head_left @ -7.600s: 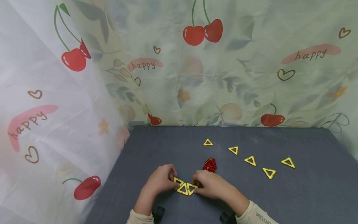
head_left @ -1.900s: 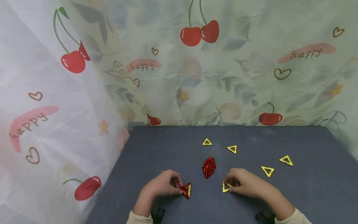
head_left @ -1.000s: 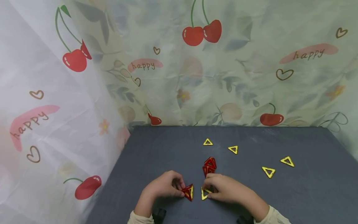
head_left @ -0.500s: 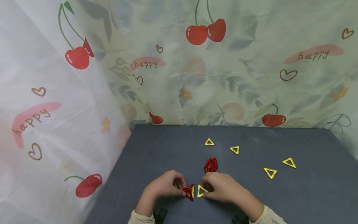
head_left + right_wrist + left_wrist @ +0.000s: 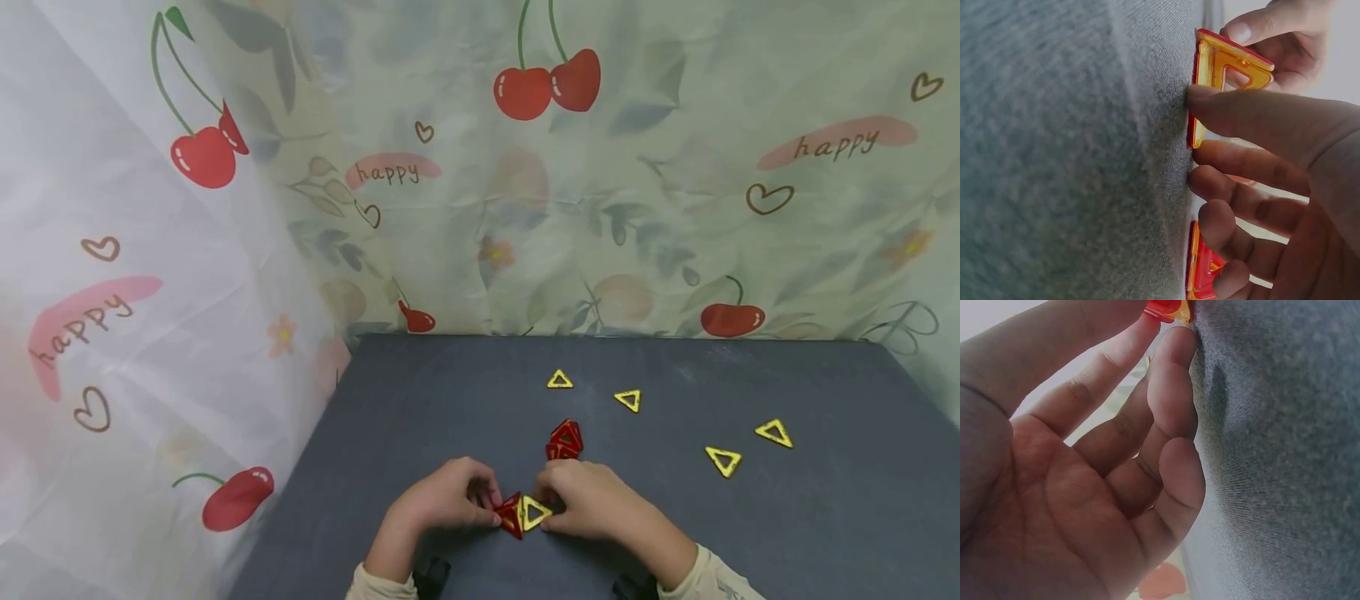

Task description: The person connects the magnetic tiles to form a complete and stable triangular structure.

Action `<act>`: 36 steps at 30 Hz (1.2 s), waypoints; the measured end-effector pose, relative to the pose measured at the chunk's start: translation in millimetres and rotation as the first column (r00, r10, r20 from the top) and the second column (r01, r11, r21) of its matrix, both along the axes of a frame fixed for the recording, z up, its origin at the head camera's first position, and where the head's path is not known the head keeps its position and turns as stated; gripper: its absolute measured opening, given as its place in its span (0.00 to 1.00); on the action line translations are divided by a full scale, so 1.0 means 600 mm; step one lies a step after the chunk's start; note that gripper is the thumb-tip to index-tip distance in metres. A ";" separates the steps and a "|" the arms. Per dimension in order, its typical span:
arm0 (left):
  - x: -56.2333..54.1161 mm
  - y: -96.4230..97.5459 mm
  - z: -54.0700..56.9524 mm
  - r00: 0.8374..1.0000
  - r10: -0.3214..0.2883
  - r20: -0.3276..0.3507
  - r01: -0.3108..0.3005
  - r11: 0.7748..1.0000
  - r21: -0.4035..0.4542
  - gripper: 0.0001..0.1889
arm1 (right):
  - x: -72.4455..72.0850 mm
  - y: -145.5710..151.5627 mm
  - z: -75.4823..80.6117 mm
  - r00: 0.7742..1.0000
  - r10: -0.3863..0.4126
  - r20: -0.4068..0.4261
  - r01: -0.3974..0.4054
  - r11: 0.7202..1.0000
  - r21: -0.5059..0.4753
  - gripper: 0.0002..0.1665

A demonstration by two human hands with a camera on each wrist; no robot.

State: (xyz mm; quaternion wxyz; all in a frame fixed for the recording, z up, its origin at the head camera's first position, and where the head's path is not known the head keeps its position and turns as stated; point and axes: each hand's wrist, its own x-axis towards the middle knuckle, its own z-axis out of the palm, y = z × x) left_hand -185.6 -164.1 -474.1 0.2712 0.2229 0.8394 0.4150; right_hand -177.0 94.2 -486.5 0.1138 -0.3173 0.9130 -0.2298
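In the head view my left hand (image 5: 447, 502) pinches a small pyramid (image 5: 512, 517) of red and yellow triangular tiles by its left side. My right hand (image 5: 592, 500) pinches a yellow triangular frame tile (image 5: 535, 512) lying flat, its left edge against the pyramid. Only the pyramid's red-and-yellow tip (image 5: 1175, 309) shows at the top of the left wrist view. In the right wrist view, the pyramid (image 5: 1250, 56) stands tilted beside my right thumb. Just behind my right hand sits a red tile cluster (image 5: 566, 437), partly hidden by the fingers.
Loose yellow triangular tiles lie farther back: one at the back (image 5: 559, 380), a second tile (image 5: 629, 401) right of it, a third tile (image 5: 723, 462) and another tile (image 5: 775, 433) at right. A printed cloth (image 5: 465, 275) hangs behind the dark grey table (image 5: 420, 383).
Three flat joined yellow tiles between the hands have given way to the red-and-yellow pyramid. My right hand has slid a yellow tile leftward from the right until it meets the pyramid.
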 end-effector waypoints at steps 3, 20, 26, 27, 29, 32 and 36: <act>0.000 0.000 0.000 1.000 -0.002 0.003 0.002 1.000 -0.001 0.05 | 0.000 0.000 -0.001 1.000 0.000 -0.020 0.000 1.000 0.015 0.13; -0.004 -0.005 -0.010 1.000 -0.012 -0.001 0.012 1.000 0.001 0.04 | 0.010 -0.014 0.018 0.996 0.034 -0.087 -0.037 0.999 -0.029 0.08; -0.006 -0.006 -0.012 1.000 -0.030 -0.003 0.030 0.999 0.011 0.04 | 0.010 -0.025 0.016 0.992 0.061 -0.112 -0.068 0.996 -0.059 0.08; -0.008 -0.007 -0.013 0.999 -0.047 -0.012 0.047 0.999 0.003 0.04 | 0.010 -0.027 0.016 0.991 0.066 -0.117 -0.073 0.995 -0.061 0.08; -0.009 -0.008 -0.013 0.998 -0.059 -0.014 0.059 0.998 0.006 0.04 | 0.010 -0.028 0.016 0.989 0.070 -0.129 -0.078 0.995 -0.060 0.08; -0.008 -0.007 -0.010 0.998 -0.061 -0.011 0.061 0.998 0.009 0.05 | 0.010 -0.029 0.017 0.989 0.073 -0.131 -0.082 0.994 -0.070 0.07; -0.007 -0.004 -0.008 1.000 -0.031 0.002 0.031 0.999 0.012 0.05 | 0.010 -0.027 0.018 0.990 0.074 -0.119 -0.085 0.992 -0.089 0.05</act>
